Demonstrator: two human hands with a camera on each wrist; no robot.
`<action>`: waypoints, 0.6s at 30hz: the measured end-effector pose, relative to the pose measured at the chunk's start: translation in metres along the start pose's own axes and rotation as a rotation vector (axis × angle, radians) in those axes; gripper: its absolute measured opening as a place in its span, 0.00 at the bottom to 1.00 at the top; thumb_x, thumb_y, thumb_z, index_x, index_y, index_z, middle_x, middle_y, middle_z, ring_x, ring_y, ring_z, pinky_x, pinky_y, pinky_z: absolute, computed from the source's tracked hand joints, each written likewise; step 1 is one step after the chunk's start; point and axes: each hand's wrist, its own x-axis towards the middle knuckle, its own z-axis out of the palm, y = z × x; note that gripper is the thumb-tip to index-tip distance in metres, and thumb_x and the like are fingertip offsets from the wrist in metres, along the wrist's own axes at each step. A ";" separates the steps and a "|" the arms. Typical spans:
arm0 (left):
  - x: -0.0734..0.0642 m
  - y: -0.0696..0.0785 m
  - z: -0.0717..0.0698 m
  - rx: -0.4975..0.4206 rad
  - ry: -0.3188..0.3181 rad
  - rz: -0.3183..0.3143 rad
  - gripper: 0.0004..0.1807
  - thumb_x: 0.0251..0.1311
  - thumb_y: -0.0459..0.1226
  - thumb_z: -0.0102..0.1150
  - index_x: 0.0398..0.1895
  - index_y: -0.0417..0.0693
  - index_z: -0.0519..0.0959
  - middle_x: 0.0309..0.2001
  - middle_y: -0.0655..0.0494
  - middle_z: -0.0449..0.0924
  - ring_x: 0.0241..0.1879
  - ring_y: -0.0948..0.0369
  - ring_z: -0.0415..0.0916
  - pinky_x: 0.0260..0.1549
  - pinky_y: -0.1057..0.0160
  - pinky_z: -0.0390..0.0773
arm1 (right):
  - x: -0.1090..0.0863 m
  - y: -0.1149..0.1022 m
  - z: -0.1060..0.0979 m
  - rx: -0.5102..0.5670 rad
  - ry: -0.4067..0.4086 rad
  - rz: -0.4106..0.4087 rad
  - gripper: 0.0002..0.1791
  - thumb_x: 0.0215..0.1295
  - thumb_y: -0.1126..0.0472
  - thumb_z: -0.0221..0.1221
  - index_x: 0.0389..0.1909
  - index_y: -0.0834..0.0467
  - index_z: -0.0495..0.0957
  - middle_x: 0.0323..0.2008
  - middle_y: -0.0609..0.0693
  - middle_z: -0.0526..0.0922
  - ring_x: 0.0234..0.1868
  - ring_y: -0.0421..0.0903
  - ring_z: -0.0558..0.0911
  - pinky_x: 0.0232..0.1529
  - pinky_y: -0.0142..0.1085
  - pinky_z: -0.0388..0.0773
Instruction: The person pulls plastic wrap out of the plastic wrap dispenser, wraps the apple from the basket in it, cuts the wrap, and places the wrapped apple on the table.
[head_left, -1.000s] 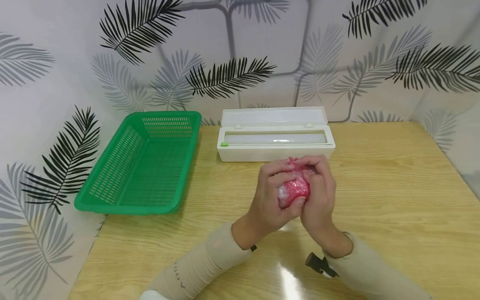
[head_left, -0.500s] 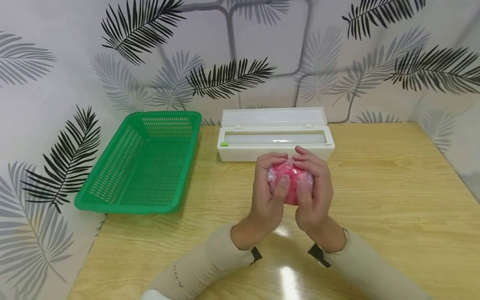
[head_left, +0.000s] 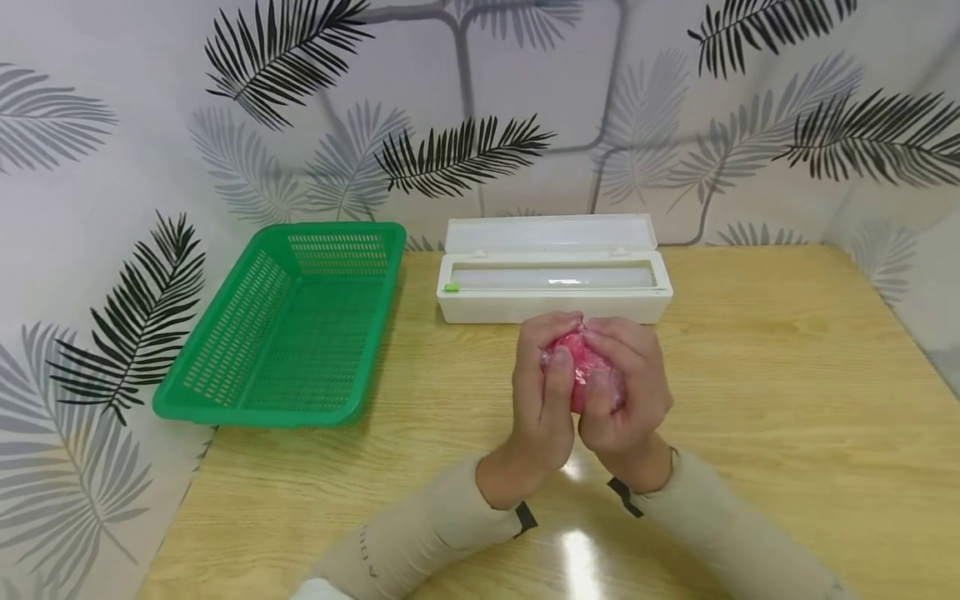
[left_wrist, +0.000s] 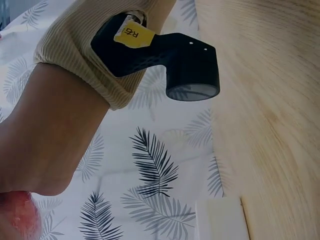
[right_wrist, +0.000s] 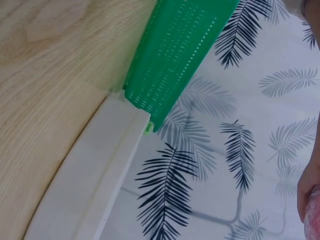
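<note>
Between both hands, in the head view, is a round pinkish-red thing (head_left: pixel 581 367) wrapped in clear, shiny cling film. My left hand (head_left: pixel 538 400) grips it from the left with the thumb laid up its near side. The right hand (head_left: pixel 633 383) cups the other side, its thumb pressed on the wrapped front. Fingertips of both hands meet near the top, and they cover much of the thing. Its wrapped side (left_wrist: pixel 20 215) shows at the lower left corner of the left wrist view. Only a sliver of the wrapping (right_wrist: pixel 313 215) appears at the right wrist view's edge.
Behind the hands stands a white cling film dispenser (head_left: pixel 555 308) with its lid up, a film roll inside and a green slider at the left. A green plastic basket (head_left: pixel 352 408) sits at the left on the wooden table (head_left: pixel 787 417). A leaf-patterned backdrop (head_left: pixel 540 92) rises behind.
Both hands have turned the wrapped thing and shifted their grip on it. The thumbs now lie along its near side. The basket and dispenser have stayed put.
</note>
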 end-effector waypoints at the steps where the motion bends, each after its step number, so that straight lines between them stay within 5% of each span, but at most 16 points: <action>1: 0.000 0.001 0.001 0.002 0.004 0.003 0.15 0.71 0.34 0.31 0.46 0.28 0.63 0.43 0.34 0.65 0.40 0.46 0.70 0.36 0.59 0.78 | 0.000 0.000 0.000 -0.005 -0.003 -0.001 0.20 0.62 0.57 0.50 0.24 0.74 0.74 0.25 0.65 0.76 0.26 0.58 0.75 0.34 0.37 0.77; 10: 0.009 0.013 0.000 0.040 -0.083 -0.041 0.16 0.72 0.35 0.29 0.45 0.25 0.60 0.43 0.35 0.64 0.38 0.47 0.69 0.32 0.65 0.77 | 0.002 0.004 -0.007 -0.022 -0.051 0.089 0.19 0.59 0.59 0.47 0.23 0.74 0.72 0.23 0.65 0.75 0.25 0.57 0.75 0.32 0.36 0.76; 14: 0.012 0.013 -0.002 0.042 -0.123 -0.042 0.20 0.73 0.40 0.31 0.46 0.26 0.60 0.45 0.33 0.63 0.44 0.46 0.69 0.40 0.62 0.78 | 0.005 0.005 -0.008 0.001 -0.060 0.124 0.20 0.58 0.58 0.48 0.23 0.74 0.72 0.24 0.66 0.75 0.27 0.58 0.75 0.36 0.33 0.77; 18: 0.013 0.011 -0.003 0.050 -0.099 -0.011 0.20 0.72 0.40 0.32 0.43 0.26 0.62 0.44 0.33 0.65 0.45 0.45 0.69 0.44 0.59 0.77 | 0.005 0.003 -0.007 -0.001 -0.055 0.103 0.20 0.59 0.58 0.48 0.23 0.73 0.72 0.25 0.66 0.76 0.28 0.59 0.75 0.37 0.34 0.77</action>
